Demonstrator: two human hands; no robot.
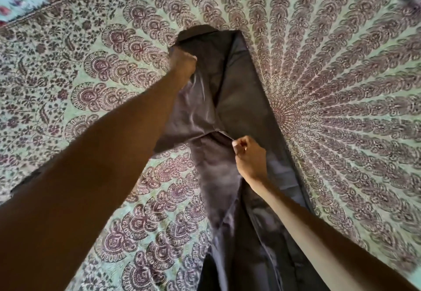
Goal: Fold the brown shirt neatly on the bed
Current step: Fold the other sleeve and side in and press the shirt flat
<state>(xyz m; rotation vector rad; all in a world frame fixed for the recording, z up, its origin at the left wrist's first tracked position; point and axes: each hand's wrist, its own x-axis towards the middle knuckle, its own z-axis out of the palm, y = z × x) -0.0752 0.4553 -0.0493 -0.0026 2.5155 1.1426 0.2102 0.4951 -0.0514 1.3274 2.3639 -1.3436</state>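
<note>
The brown shirt [239, 99] is laid lengthwise on the bed [341, 85], its long axis running away from the person; its far edge is gripped by the left hand [183, 63], its nearer middle fold pinched by the right hand [249, 157]; the left flap is judged ready to be carried rightward.

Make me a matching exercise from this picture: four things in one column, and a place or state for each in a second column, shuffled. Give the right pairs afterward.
Things
1. left hand
2. right hand
3. brown shirt
4. bedspread

Places or states
A. pale green with a purple fan pattern, lying under everything
B. fist closed on the cloth at the far end
C. long dark strip, partly folded, running away from the person
D. closed grip on a fold edge near the middle of the cloth

Pairs: 1-B, 2-D, 3-C, 4-A
</note>
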